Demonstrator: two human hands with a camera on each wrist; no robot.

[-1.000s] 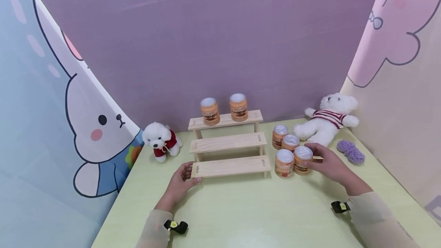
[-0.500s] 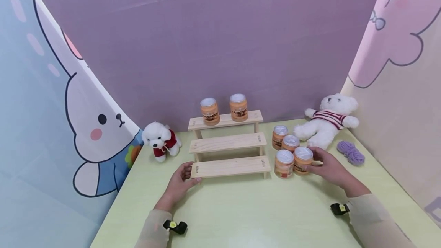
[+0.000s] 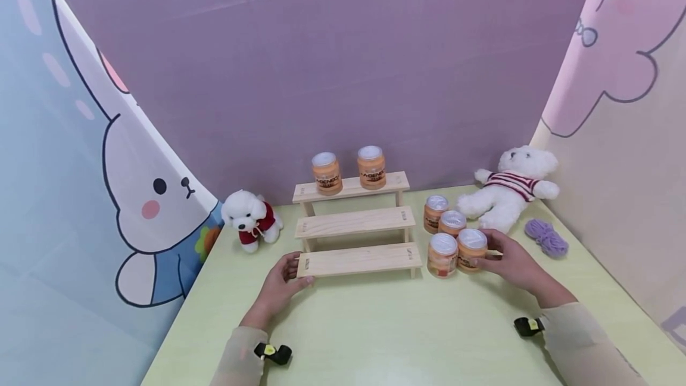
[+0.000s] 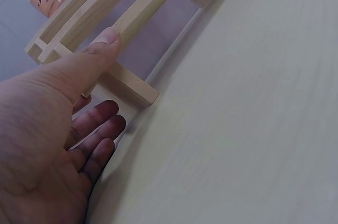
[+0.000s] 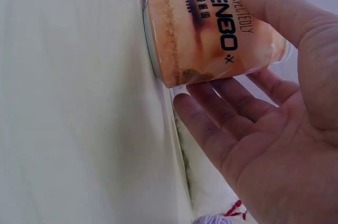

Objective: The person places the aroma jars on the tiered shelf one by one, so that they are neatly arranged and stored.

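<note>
A three-tier wooden display stand point(image 3: 359, 260) stands on the table, with two orange jars point(image 3: 327, 179) on its top tier. My left hand point(image 3: 278, 288) grips the left end of the lowest tier. In the left wrist view my thumb point(image 4: 108, 39) lies on the board's edge, the index finger is mostly hidden behind the stand, and the others spread loosely below. Right of the stand, several orange jars with clear lids cluster together. My right hand point(image 3: 509, 261) holds the front right jar point(image 5: 211, 34), thumb across its label and fingers round the other side; its base is at the tabletop.
A white plush dog point(image 3: 249, 219) in red sits left of the stand. Behind the jars lies a white teddy bear point(image 3: 509, 186) in a striped top, with a purple yarn bundle point(image 3: 545, 237) beside it. A purple backdrop point(image 3: 343, 76) closes the rear.
My right hand has shifted very slightly down, its fingers drawn off the lid's edge to the jar's side. The left hand, the stand and the other jars look the same.
</note>
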